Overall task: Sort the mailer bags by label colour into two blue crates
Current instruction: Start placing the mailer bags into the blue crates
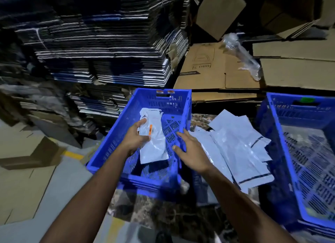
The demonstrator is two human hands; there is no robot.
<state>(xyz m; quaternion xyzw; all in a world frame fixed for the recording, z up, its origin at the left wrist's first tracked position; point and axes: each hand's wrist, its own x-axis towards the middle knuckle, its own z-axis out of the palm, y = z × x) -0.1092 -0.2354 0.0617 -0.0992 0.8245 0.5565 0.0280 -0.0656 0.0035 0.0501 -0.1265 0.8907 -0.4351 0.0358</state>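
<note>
Left hand (135, 135) grips mailer bag (154, 141) over left crate (108, 143).
Bag pale grey, crinkled, orange label strip, seemingly barcoded; right hand (192, 152), 3 o'clock, fingers released.

The floor (59, 172) carries two blue crates: the left crate (116, 134) and right crate (282, 152). A pile of mailer bags (235, 143) lies between them. Flattened cardboard (20, 192) lies left.
</note>
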